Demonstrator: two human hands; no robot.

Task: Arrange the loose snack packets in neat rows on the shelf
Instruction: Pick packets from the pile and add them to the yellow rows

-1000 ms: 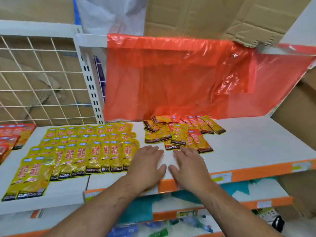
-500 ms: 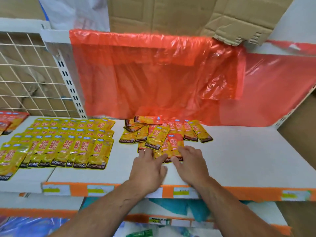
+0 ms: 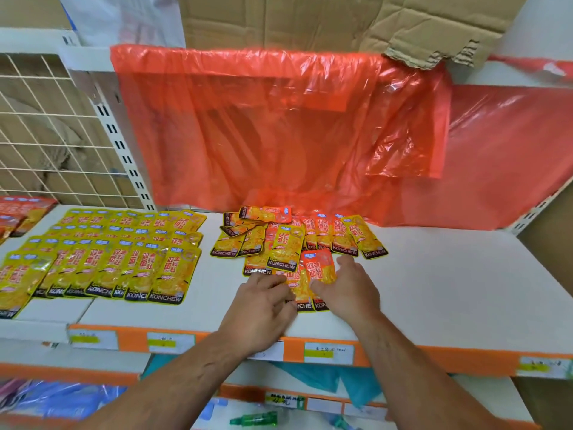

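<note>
A loose heap of yellow and orange snack packets lies in the middle of the white shelf. Neat overlapping rows of yellow packets fill the shelf's left part. My left hand lies flat on the shelf, its fingertips on the near edge of the heap. My right hand rests with spread fingers on an orange packet at the front of the heap. A second packet lies between the two hands.
Red plastic sheeting hangs behind the shelf under torn cardboard. A wire grid panel stands at the left, with orange packets on the neighbouring shelf. The shelf's right half is bare. Lower shelves hold blue bags and a green bottle.
Both hands slid forward from the bare front of the shelf onto the near packets of the heap. The view shifted right and closer.
</note>
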